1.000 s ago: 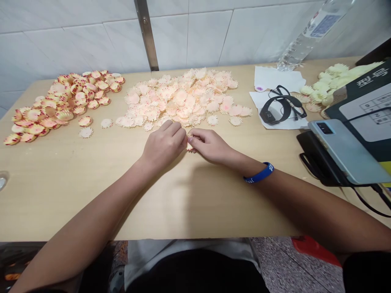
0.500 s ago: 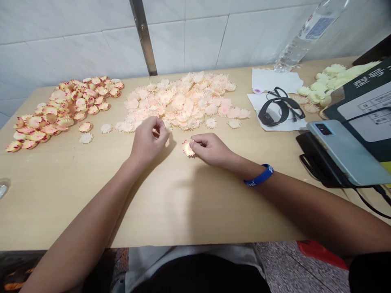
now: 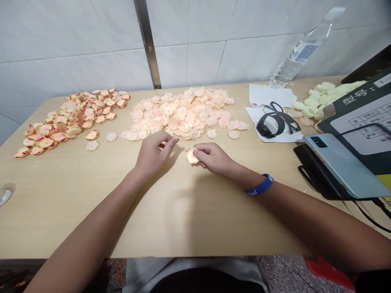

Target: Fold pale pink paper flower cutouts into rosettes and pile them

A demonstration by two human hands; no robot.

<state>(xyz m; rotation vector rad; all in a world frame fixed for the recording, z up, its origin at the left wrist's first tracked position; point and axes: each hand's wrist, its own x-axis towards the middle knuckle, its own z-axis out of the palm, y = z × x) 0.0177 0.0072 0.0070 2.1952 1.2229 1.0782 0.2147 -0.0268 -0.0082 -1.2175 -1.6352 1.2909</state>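
Since the last frame, the left hand (image 3: 152, 154) has uncurled, and its fingers (image 3: 172, 141) now stand open, touching nothing. The right hand (image 3: 214, 158) stays curled at the rim of a small paper flower (image 3: 191, 156), with the fingertips pinching it. The flower is round, with no clear long axis, and its pale, frilled face tips up toward the camera. It sits between the hands, just off the right fingertips' inner side, above the bare wooden table (image 3: 61, 211). A blue wristband (image 3: 259, 184) circles the right wrist.

At 12 o'clock, just beyond the fingers, lies a wide pile of pale flowers (image 3: 180, 114). A few loose flowers (image 3: 92, 145) lie at 10 o'clock, and past them is a pile of red-edged flowers (image 3: 70, 118). At 2 o'clock, glasses (image 3: 276, 112) and a black watch (image 3: 267, 128) rest on white papers (image 3: 271, 95), with a heap of yellowish flowers (image 3: 324, 95) farther out. A phone (image 3: 339, 165) lies at 3 o'clock, leaning against a printed board (image 3: 360, 118). A clear plastic bottle (image 3: 299, 59) tilts against the tiled wall (image 3: 61, 36), and a metal strip (image 3: 148, 44) runs up the wall.
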